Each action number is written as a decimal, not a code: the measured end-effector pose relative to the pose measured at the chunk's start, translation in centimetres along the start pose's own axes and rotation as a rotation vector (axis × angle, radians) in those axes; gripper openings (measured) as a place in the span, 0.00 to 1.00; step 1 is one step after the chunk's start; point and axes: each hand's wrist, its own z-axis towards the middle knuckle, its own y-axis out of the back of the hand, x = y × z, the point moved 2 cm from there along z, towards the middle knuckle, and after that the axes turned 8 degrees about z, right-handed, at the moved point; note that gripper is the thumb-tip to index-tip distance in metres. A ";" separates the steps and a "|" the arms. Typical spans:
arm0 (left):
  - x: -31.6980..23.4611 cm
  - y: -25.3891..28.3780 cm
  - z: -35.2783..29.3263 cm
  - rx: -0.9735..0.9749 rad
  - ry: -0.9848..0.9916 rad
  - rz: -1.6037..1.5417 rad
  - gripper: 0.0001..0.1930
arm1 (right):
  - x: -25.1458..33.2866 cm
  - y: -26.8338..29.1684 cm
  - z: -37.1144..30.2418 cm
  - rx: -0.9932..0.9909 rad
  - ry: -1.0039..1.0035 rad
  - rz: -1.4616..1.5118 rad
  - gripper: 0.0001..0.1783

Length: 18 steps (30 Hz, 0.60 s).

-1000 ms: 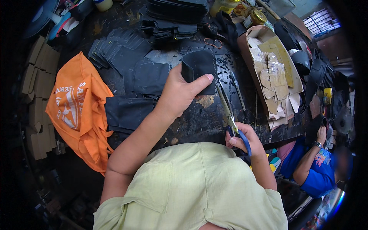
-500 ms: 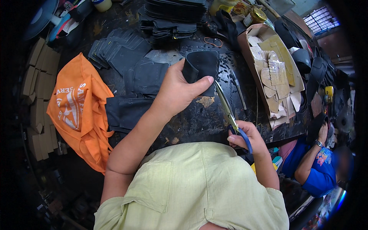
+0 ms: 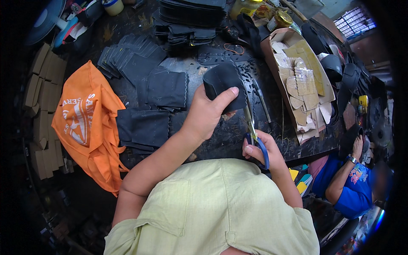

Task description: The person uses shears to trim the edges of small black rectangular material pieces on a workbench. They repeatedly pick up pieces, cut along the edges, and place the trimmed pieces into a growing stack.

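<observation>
A black leather-like piece (image 3: 223, 80) is bent over in my left hand (image 3: 212, 105), with the thumb pressed on its face. My right hand (image 3: 262, 148) grips a pair of scissors (image 3: 250, 121) by the blue handles. The blades point away from me and lie along the right edge of the black piece; whether they touch it I cannot tell. Left of my left hand lie stacks of similar black pieces (image 3: 165, 89), some with zigzag edges, and another stack (image 3: 142, 127) nearer to me. Small black scraps (image 3: 250, 72) are strewn on the dark table beyond the scissors.
An orange cloth bag (image 3: 85, 127) hangs at the table's left edge. A tall black stack (image 3: 191, 17) stands at the back. On the right are a carton of cardboard patterns (image 3: 301, 85) and a silver pen-like tool (image 3: 263, 104). A person in blue (image 3: 352, 187) sits at right.
My left hand has shifted slightly toward me with the black piece, which has turned a little. The scissors have moved slightly left and stand more upright, their blades nearer together.
</observation>
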 end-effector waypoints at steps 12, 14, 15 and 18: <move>-2.1 0.3 0.4 0.215 0.016 -0.149 0.20 | 1.1 1.5 -1.0 0.214 -0.030 0.211 0.12; -1.4 -0.4 0.2 0.056 0.002 -0.164 0.21 | 0.8 0.7 -0.8 0.145 -0.007 0.200 0.10; -1.2 -0.6 0.3 0.051 -0.035 -0.157 0.20 | 0.6 0.2 -0.7 0.107 0.002 0.198 0.09; -0.6 -0.9 0.2 -0.011 -0.095 -0.157 0.19 | -0.2 -1.3 -0.4 0.003 0.019 0.147 0.10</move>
